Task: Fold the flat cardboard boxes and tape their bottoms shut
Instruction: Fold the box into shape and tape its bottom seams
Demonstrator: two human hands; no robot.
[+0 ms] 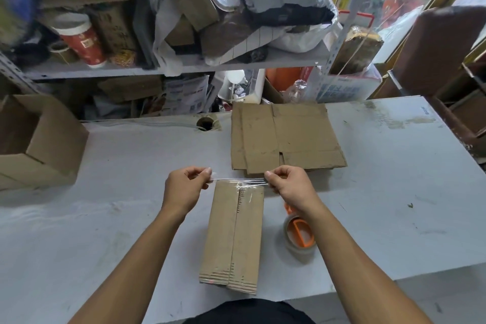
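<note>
grey-white worktable [105, 218], scuffed, carrying every item below.
brown stack of flat cardboard blanks [284, 137], at the far side of the table, unfolded, well apart from the work in hand.
brown folded cardboard box [234, 234], narrow, bottom flaps up and meeting at a centre seam; long axis runs from the person outward, the far end lying just under both hands.
clear tape roll on an orange dispenser core [299, 234], just beside the box, under the right forearm.
left hand [184, 187], thumb and forefinger pinched on one end of the strip.
right hand [289, 184], pinched on the other end.
clear strip of tape [239, 180], stretched taut between the hands, crosswise to the seam, over the box's far edge; both hands equally near, so the likely move is straight down.
</note>
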